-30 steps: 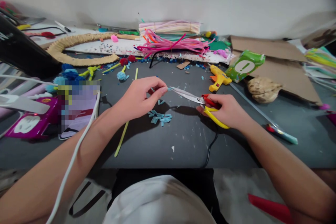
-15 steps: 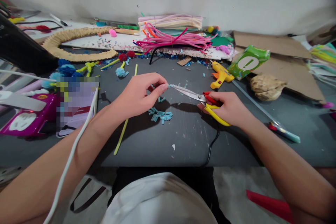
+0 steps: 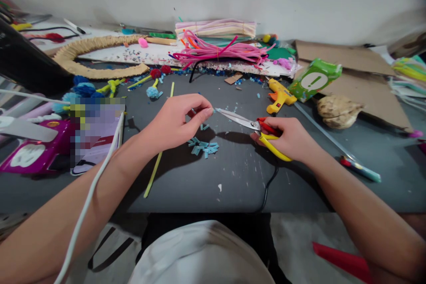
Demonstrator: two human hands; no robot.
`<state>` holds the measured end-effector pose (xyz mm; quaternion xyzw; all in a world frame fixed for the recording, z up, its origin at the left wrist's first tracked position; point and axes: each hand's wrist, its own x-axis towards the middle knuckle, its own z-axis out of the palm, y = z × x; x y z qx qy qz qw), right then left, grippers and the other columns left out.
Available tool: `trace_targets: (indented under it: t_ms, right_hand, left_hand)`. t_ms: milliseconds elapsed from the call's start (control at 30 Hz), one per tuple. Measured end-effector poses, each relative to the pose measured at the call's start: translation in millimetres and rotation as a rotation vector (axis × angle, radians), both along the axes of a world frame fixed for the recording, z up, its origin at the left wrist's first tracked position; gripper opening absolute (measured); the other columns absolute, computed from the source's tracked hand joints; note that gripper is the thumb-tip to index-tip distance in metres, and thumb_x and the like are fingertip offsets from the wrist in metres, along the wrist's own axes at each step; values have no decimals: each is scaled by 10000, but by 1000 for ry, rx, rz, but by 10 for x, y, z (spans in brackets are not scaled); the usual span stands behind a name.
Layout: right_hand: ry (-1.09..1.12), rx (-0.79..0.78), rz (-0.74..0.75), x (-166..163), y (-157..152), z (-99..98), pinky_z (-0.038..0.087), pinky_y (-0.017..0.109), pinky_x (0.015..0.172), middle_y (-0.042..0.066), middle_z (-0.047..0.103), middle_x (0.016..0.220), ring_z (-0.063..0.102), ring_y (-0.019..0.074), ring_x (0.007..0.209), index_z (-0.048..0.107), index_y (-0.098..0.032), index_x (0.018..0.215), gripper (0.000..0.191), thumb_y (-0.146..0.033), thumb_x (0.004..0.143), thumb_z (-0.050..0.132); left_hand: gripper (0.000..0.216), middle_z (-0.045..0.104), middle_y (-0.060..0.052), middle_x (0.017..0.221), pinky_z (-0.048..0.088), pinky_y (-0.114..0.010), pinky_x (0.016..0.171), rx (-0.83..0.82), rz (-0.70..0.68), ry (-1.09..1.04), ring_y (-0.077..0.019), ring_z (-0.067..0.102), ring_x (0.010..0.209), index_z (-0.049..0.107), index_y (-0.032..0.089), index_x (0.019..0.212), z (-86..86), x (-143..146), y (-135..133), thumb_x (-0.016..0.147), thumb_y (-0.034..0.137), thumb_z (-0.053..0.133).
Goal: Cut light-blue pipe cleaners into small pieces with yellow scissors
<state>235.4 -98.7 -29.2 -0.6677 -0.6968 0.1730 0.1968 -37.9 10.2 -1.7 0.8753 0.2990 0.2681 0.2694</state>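
Note:
Between thumb and forefinger, my left hand point(image 3: 184, 117) pinches a small light-blue piece point(image 3: 215, 110), mostly hidden by the fingertips. My right hand point(image 3: 296, 137) is wrapped round the red and yellow handles of a pair of scissors point(image 3: 238, 119). The blades point left and look nearly closed, with their tips at the blue piece. Below my left fingers, a small heap of cut light-blue strips point(image 3: 205, 147) lies on the grey table point(image 3: 199, 186). A long yellow-green strip point(image 3: 153, 174) passes under my left wrist.
A yellow glue gun point(image 3: 279, 96), a green packet point(image 3: 316, 77) and a knobbly tan lump point(image 3: 338, 111) lie to the right. Pink pipe cleaners point(image 3: 219, 53) are bundled at the back. A purple-and-white device point(image 3: 36, 146) stands left; a white cable point(image 3: 89, 197) crosses my left forearm.
Hardly anything differs: both hands keep their places, and the scissor blades look slightly closer together at the blue piece.

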Motion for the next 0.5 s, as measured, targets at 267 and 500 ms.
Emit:
trace_targets:
  t_ms: [267, 500]
  right_hand:
    - [27, -7, 0, 15, -2, -26, 273, 268, 526, -36, 362, 608, 291, 108, 585, 388, -199, 636, 428, -499, 781, 657]
    - [18, -14, 15, 23, -2, -17, 272, 264, 533, -36, 352, 612, 287, 111, 598, 396, -199, 643, 391, -467, 799, 633]
  left_hand:
    - [181, 626, -12, 753, 397, -246, 603, -1, -1, 16, -126, 541, 665, 626, 174, 838, 4, -5, 0, 917, 291, 511]
    - [191, 627, -12, 755, 395, -238, 594, 23, -1, 26, -122, 538, 663, 629, 170, 842, -6, -6, 7, 917, 294, 505]
